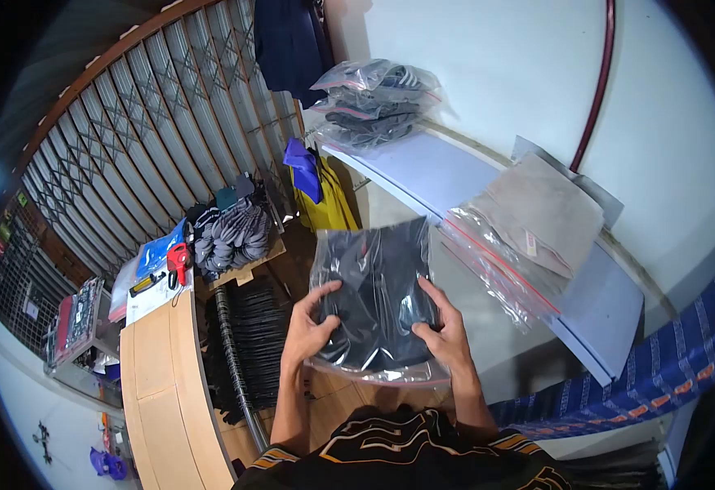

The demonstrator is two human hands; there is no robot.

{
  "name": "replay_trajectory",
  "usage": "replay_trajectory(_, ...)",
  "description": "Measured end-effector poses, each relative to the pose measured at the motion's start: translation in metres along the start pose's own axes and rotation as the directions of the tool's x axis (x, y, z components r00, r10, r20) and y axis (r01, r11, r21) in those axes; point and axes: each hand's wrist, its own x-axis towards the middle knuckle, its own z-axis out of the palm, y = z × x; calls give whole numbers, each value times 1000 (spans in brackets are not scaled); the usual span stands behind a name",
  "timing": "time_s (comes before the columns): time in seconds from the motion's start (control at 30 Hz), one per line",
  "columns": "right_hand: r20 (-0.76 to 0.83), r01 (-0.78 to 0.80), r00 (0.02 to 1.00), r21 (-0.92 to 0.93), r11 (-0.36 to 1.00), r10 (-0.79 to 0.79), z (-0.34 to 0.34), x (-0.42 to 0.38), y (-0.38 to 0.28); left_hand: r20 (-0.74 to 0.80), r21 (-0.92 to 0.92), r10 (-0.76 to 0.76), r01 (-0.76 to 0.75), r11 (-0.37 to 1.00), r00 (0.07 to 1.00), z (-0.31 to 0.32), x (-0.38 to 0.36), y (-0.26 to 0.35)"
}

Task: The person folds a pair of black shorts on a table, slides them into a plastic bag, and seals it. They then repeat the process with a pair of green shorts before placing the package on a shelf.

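Observation:
Between both hands I hold up a clear zip bag (378,294) with a folded dark garment inside, its zip edge toward my body. My left hand (315,322) grips the bag's left side, thumb on top of the plastic. On the right side, my right hand (441,322) does the same, fingers closed at the edge with the thumb pressing the front. To the right, a bagged beige garment (537,216) with a red zip strip lies on the white shelf (423,175).
Several bagged dark garments (378,102) are stacked at the shelf's far end. Left of me stands a wooden counter (161,359) with a red tag gun (178,260) and a bundle of grey gloves (235,233). Black hangers (259,343) hang on a rail below.

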Motion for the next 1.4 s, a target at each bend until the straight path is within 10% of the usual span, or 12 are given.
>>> replay_trajectory(0.33, -159, 174, 971, -54, 983, -180, -11, 137, 16, 118, 46, 182, -189, 981, 976, -8, 196, -1)
replay_trajectory(0.73, -493, 36, 857, -232, 972, -149, 0, 258, 95, 364, 204, 343, -433, 878, 866, 10, 471, -83)
replay_trajectory(0.8, -524, -225, 839, -85, 971, 148, 1, 257, 78, 444, 152, 284, -384, 911, 850, 13, 488, -95)
replay_trajectory(0.9, -569, -176, 817, -99, 979, 90, 0, 260, 104, 476, 120, 74, -148, 982, 876, 16, 502, -91)
replay_trajectory(1.1, -626, -25, 771, 147, 989, 112, 1, 296, 87, 475, 222, 266, -407, 886, 839, 33, 545, -105)
replay_trajectory(1.23, -673, -77, 737, 11, 997, 64, -4, 298, 104, 447, 258, 263, -405, 877, 855, 39, 549, -112)
replay_trajectory(1.4, -576, -174, 746, -652, 738, -334, 24, 277, 82, 320, 433, 436, -539, 722, 841, 37, 512, -95)
